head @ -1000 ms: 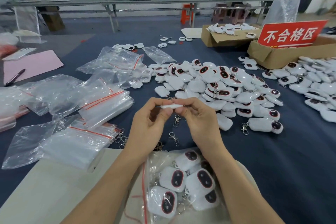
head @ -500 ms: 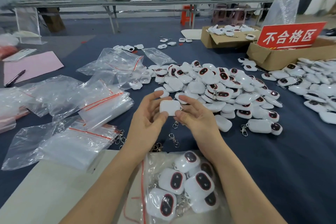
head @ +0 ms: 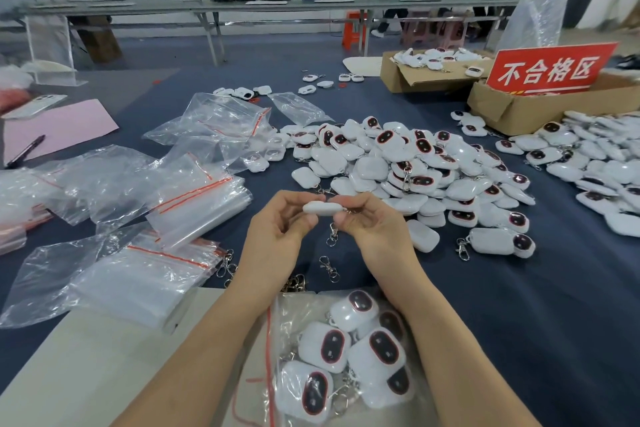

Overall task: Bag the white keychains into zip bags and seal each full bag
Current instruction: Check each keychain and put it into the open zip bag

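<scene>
A zip bag (head: 291,312) at the surface's (head: 519,305) near edge holds several white keychains (head: 327,347); a far cardboard box (head: 408,76) holds more. Above the bag, left hand (head: 277,236) and right hand (head: 377,236) pinch one keychain (head: 322,208) edge-on, long axis left-right, clasp (head: 332,236) dangling.

White keychains (head: 408,163) carry dark oval faces rimmed in red; the held keychain (head: 322,208) shows plain white. Clear zip bags (head: 194,198) have red seal stripes. Dark blue worktop (head: 519,322), brown cardboard box (head: 540,107), red sign (head: 550,68) with white characters, pink sheet (head: 59,128).
</scene>
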